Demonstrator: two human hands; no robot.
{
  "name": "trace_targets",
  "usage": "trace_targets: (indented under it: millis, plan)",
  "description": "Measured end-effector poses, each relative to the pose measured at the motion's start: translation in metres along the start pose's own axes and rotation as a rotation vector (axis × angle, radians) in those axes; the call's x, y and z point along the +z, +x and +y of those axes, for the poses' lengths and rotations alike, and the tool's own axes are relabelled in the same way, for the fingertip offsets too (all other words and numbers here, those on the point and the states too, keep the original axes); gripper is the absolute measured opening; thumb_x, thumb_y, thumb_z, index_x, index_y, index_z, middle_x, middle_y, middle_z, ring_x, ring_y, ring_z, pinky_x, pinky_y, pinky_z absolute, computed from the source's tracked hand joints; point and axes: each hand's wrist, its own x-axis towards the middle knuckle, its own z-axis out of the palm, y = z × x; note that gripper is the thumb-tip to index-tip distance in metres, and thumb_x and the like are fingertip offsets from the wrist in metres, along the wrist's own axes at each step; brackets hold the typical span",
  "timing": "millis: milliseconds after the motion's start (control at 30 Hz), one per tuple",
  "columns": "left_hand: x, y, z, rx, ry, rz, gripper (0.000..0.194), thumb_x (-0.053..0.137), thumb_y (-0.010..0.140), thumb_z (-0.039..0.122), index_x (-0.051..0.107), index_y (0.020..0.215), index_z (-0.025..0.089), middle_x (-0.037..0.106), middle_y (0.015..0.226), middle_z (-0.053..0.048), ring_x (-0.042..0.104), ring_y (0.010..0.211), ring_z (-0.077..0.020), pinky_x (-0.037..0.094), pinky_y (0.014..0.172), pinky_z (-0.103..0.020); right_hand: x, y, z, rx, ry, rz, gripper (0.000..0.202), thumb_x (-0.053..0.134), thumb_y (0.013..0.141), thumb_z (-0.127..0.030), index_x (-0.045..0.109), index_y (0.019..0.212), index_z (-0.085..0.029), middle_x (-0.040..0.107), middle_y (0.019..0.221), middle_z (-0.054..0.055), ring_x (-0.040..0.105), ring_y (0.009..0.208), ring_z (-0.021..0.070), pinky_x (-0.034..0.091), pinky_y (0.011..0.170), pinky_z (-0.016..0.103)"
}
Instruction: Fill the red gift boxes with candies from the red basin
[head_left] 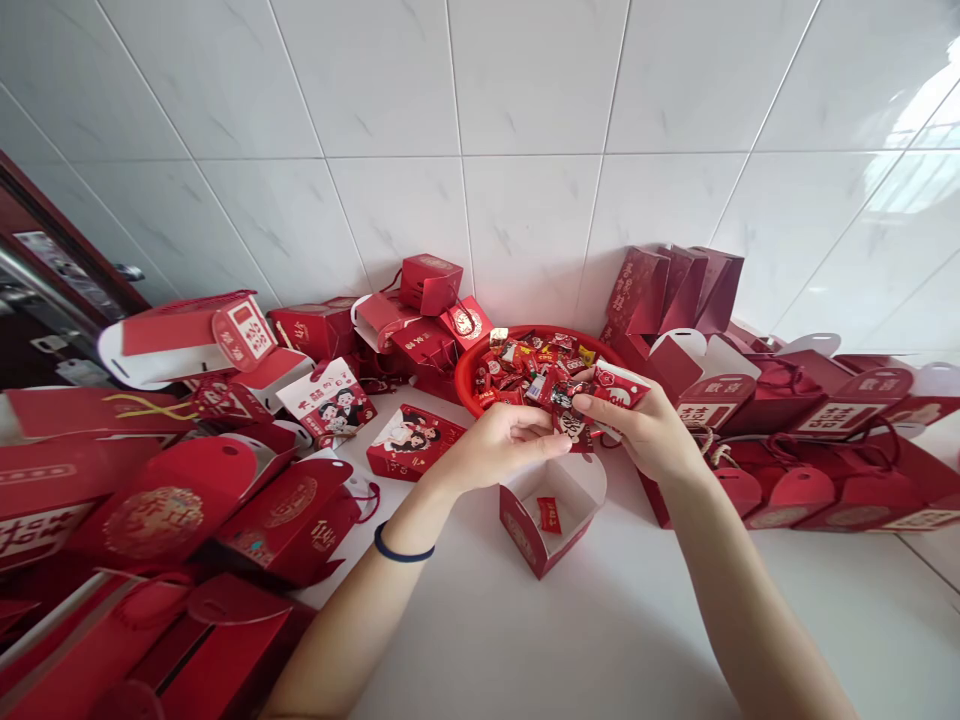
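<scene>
My left hand is closed around red-wrapped candies at the near edge of a red basin. Beside it, my right hand grips a red and white packet, its thumb over the candies. Many small wrapped sweets fill the basin. Just below my hands stands an open red box with a white inside, and one small red packet lies in it.
Red gift boxes are piled at the left. More boxes stand in rows at the right. A printed red box lies left of the basin. Behind is a tiled wall.
</scene>
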Motion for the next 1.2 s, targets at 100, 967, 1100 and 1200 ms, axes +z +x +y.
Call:
trace_targets:
  millis: [100, 967, 1100, 1200]
  plan:
    - [0.001, 0.001, 0.001, -0.001, 0.038, 0.093, 0.023, 0.069, 0.084, 0.036, 0.069, 0.076, 0.014, 0.070, 0.078, -0.003, 0.064, 0.079, -0.0167, 0.048, 0.075, -0.027, 0.000, 0.000, 0.000, -0.027, 0.013, 0.048, 0.030, 0.084, 0.075, -0.039, 0.072, 0.096, -0.020, 0.072, 0.084, 0.002, 0.067, 0.074, 0.0177, 0.058, 0.070, 0.031]
    - [-0.002, -0.001, 0.002, 0.088, 0.141, 0.202, 0.032, 0.065, 0.088, 0.044, 0.070, 0.079, 0.014, 0.069, 0.076, -0.004, 0.064, 0.078, -0.0178, 0.050, 0.074, -0.028, -0.013, -0.006, -0.015, 0.013, -0.262, -0.128, 0.030, 0.082, 0.077, -0.041, 0.072, 0.093, -0.019, 0.063, 0.070, -0.002, 0.053, 0.058, 0.0123, 0.046, 0.057, 0.027]
    - [-0.010, -0.007, 0.002, 0.070, 0.294, 0.166, 0.030, 0.066, 0.087, 0.045, 0.074, 0.090, 0.016, 0.072, 0.090, -0.006, 0.066, 0.087, -0.0206, 0.051, 0.080, -0.030, -0.014, -0.007, -0.022, -0.013, -0.317, -0.090, 0.023, 0.079, 0.079, -0.038, 0.068, 0.075, -0.018, 0.059, 0.067, -0.002, 0.051, 0.059, 0.0123, 0.045, 0.056, 0.027]
    - [-0.017, -0.015, 0.002, 0.010, 0.618, 0.099, 0.028, 0.069, 0.084, 0.041, 0.078, 0.102, 0.021, 0.071, 0.108, -0.008, 0.065, 0.102, -0.0252, 0.050, 0.092, -0.034, -0.013, -0.007, -0.025, -0.009, -0.435, -0.198, 0.018, 0.075, 0.080, -0.032, 0.068, 0.070, -0.018, 0.063, 0.071, -0.001, 0.056, 0.065, 0.0143, 0.048, 0.062, 0.027]
